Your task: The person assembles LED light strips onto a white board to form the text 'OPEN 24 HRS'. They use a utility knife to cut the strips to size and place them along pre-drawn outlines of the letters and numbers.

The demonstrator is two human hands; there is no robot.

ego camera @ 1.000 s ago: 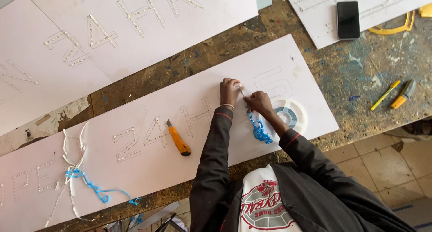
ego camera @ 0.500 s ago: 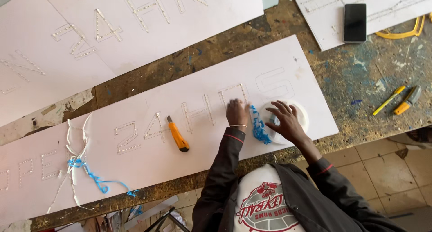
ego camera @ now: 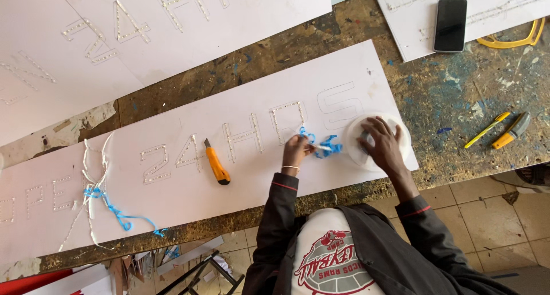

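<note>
A long white board [ego camera: 172,192] with rows of small studs set in cut characters lies across the workbench. My left hand [ego camera: 296,150] pinches a white strip with blue wire [ego camera: 321,147] on the board's lower right part. My right hand [ego camera: 381,143] reaches into a round white dish [ego camera: 350,139] at the board's right end, fingers curled over its contents. An orange utility knife [ego camera: 217,164] lies on the board left of my left hand.
A second studded white board [ego camera: 160,37] lies behind. A black phone [ego camera: 450,25] rests on another sheet at the upper right, beside a yellow tool [ego camera: 515,40]. Yellow marker [ego camera: 487,130] and orange cutter [ego camera: 511,131] lie on the paint-stained bench. Loose white strips and blue wire [ego camera: 106,200] lie at the left.
My left hand came down from the upper character to the board's lower part. My right hand moved right, from the blue wire into the white dish.
</note>
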